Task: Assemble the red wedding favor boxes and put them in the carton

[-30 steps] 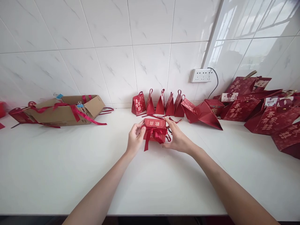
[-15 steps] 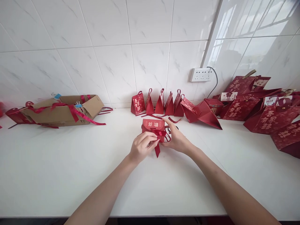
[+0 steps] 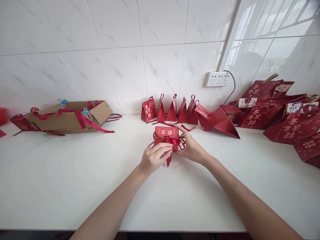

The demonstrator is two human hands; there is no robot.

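Note:
A small red gift box (image 3: 163, 131) with pale printed characters lies on the white table in front of me. A shiny red ribbon (image 3: 172, 141) crosses its front, and one ribbon tail hangs down toward the table. My left hand (image 3: 155, 156) is closed at the front of the box, pinching the ribbon between thumb and fingers. At the right side my right hand (image 3: 191, 146) grips the box, its index finger at the back corner and its thumb near the front. Twisted red cord loops stick out at both sides of the box.
Several small red triangular boxes (image 3: 149, 111) stand in a row along the tiled wall. On the left is a cardboard box (image 3: 57, 123) draped with red ribbons and clips. Larger red boxes (image 3: 260, 116) crowd the right, below a power strip (image 3: 217, 79).
My left hand has shifted slightly, still pinching the ribbon. My right hand keeps its grip on the gift box. The whole view has moved a little.

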